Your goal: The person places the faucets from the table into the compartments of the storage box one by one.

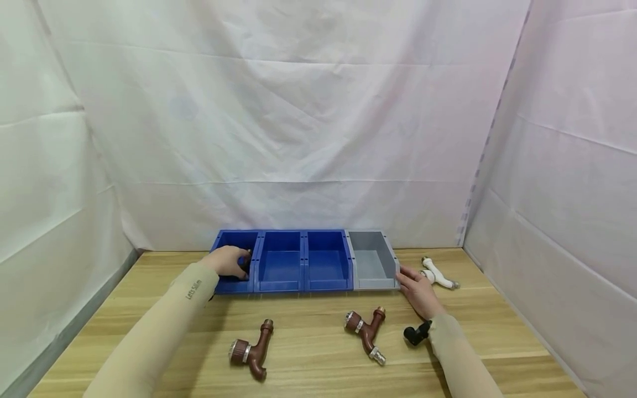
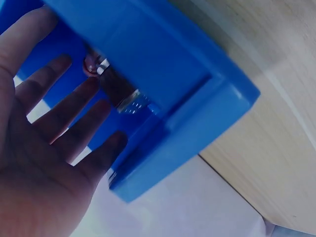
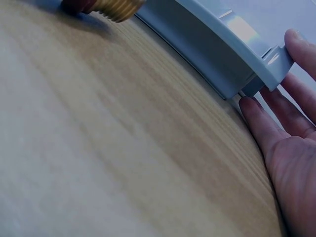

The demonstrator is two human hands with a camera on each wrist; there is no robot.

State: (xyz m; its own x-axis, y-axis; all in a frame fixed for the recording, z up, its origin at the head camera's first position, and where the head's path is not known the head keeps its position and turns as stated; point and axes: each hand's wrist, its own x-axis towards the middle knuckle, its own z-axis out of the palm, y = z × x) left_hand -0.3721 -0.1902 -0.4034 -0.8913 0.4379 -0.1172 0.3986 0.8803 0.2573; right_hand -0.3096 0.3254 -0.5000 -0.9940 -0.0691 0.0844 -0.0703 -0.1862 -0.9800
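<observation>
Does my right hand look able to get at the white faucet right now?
Probably yes: the white faucet lies close beside your right hand, with nothing visible between them.

Mid-frame in the head view, three blue bins (image 1: 281,262) and a grey bin (image 1: 370,265); lower centre, reddish-brown taps (image 1: 367,333) with silvery trim; right, a white tap (image 1: 437,273) and black fitting (image 1: 414,334); pale-yellow wood-grain tabletop (image 1: 308,337), white curtain (image 1: 298,138), beige sleeves (image 1: 164,318), the left dark-lettered
</observation>
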